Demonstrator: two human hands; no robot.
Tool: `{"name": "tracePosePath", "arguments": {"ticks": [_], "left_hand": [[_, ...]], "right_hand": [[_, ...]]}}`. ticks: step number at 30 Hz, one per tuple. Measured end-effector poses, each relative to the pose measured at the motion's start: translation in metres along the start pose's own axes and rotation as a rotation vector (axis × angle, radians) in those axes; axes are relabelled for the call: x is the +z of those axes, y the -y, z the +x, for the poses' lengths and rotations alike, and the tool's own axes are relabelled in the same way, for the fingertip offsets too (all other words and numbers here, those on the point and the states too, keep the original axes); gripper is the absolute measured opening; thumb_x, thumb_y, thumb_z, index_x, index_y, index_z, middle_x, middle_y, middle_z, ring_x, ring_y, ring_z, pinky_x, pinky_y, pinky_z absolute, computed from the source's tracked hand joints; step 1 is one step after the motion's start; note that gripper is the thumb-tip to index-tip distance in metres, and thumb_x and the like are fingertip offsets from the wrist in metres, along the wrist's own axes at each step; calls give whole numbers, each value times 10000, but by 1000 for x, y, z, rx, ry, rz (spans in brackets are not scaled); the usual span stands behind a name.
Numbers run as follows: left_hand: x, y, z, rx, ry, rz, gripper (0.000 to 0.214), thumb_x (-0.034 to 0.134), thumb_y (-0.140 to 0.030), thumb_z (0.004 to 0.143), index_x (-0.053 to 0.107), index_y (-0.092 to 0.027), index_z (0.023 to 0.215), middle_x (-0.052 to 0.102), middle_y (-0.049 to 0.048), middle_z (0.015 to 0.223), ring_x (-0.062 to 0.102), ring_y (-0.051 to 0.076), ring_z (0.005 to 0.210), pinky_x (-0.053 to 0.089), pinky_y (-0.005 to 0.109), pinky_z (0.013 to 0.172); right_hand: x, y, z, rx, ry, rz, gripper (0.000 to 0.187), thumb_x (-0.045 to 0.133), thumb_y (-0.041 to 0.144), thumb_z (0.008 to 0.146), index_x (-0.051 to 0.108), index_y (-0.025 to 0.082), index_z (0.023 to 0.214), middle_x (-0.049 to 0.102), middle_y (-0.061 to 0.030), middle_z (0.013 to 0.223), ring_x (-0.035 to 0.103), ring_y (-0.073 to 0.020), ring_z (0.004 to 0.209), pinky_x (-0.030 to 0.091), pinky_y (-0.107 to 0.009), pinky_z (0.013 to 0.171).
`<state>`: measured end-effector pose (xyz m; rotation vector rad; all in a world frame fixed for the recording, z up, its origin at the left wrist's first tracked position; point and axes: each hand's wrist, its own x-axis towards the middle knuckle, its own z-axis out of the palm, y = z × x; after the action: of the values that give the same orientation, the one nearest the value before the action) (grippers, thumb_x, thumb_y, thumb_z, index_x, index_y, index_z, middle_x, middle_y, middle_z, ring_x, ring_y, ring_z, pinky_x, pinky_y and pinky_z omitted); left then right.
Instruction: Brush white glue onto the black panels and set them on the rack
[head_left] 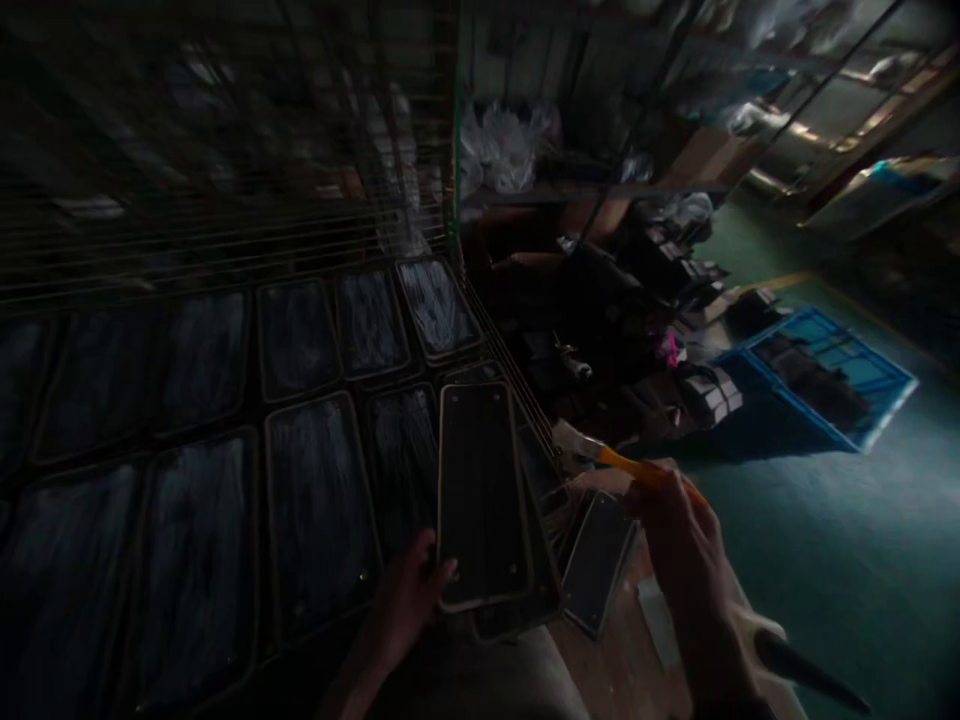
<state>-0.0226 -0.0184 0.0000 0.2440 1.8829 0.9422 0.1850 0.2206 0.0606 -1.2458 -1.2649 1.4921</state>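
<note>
- Head view, background: a dim workshop with a green floor [847, 560]; a wire rack [456, 130] stands behind the rows, clear plastic bags [510, 150] sit on a shelf beyond, and a blue crate [904, 385] with dark contents rests on the floor to the right.
- Streaked panels [319, 500] lie in two rows across the left, pale smears running along their dark faces; the upright dark panel [480, 490], without such streaks, is in front of the person, overlapping another panel [550, 590] below it.
- Left hand [405, 595]: thumb over the panel's lower left corner, closed on that edge; its other fingers are mostly out of sight behind.
- Right hand [675, 520]: fingers wrapped round the orange handle of a paintbrush [626, 462], pale bristles pointing left, just beside the panel and apart from it; below lie a smaller panel [600, 560] and a white slip [658, 615] on the worktop [611, 665].
- Risks, as judged: the one-corner hold could let the panel tip or slide; a stray swing of the brush could mark its face or rim; crowding could smear the neighbouring streaked panels.
- Hard to make out: the left rows run out of frame; gloom and blur hide what supports them, whether the held panel touches the one below, and what the black-tipped object [814, 668] by the right wrist is.
</note>
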Motion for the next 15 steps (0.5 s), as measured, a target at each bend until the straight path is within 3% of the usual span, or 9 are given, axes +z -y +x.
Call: {"name": "tracePosePath", "arguments": {"ticks": [2, 6, 11, 15], "left_hand": [[2, 1, -5, 2, -14, 63, 439, 581, -508, 726, 522, -199, 1032, 706, 92, 956, 696, 224, 690, 478, 256, 434], [4, 1, -19, 109, 8, 42, 340, 501, -481, 787, 480, -204, 983, 676, 41, 842, 645, 164, 544, 457, 238, 412], [10, 9, -25, 82, -15, -74, 313, 493, -402, 800, 430, -191, 1021, 666, 59, 885, 658, 156, 530, 489, 247, 432], [14, 16, -27, 100, -34, -127, 313, 480, -393, 830, 427, -180, 1053, 658, 66, 922, 633, 131, 484, 486, 242, 421]], "right_hand": [[33, 20, 1, -163, 202, -209, 314, 569, 437, 903, 647, 175, 1057, 662, -26, 723, 644, -149, 626, 554, -250, 581], [75, 35, 8, -465, 490, -492, 271, 534, 390, 932, 633, 196, 1094, 695, -20, 791, 673, -144, 678, 551, -239, 649], [99, 35, 29, -681, 635, -672, 265, 492, 375, 959, 622, 208, 1117, 711, -36, 963, 697, -150, 800, 532, -224, 675], [112, 34, 41, -785, 666, -797, 258, 477, 366, 968, 627, 209, 1107, 710, -37, 1012, 692, -156, 857, 509, -220, 681]]}}
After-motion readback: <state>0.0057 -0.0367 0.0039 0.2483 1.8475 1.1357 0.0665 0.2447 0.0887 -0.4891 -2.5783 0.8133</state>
